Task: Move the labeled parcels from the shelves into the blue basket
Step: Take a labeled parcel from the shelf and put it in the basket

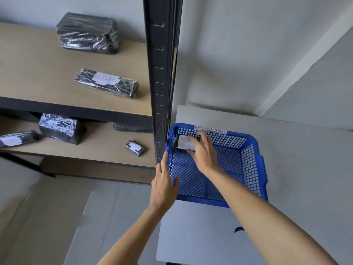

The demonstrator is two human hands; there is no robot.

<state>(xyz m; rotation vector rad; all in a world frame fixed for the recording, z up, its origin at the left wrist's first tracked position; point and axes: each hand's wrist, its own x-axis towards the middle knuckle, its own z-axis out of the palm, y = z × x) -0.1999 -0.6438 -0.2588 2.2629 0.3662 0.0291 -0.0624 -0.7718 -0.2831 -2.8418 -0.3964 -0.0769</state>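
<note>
A blue mesh basket point(252, 169) tagged "RETURN OVERDUE" stands on a white table, right of the shelf post. My right hand point(205, 152) holds a small black parcel with a white "RETURN" label point(184, 143) inside the basket's far left corner. My left hand point(163, 183) grips the basket's left rim, thumb inside the mesh. On the upper shelf lies a flat labeled "RETURN" parcel point(107, 83). The lower shelf holds a small labeled parcel point(134, 148) and a labeled one at the far left point(17, 139).
An unlabeled black wrapped block point(87, 33) sits at the back of the upper shelf. Two more wrapped parcels point(59, 128) point(132, 127) lie on the lower shelf. The black steel shelf post point(162, 73) stands right against the basket's left side. The white table point(305, 169) carries the basket.
</note>
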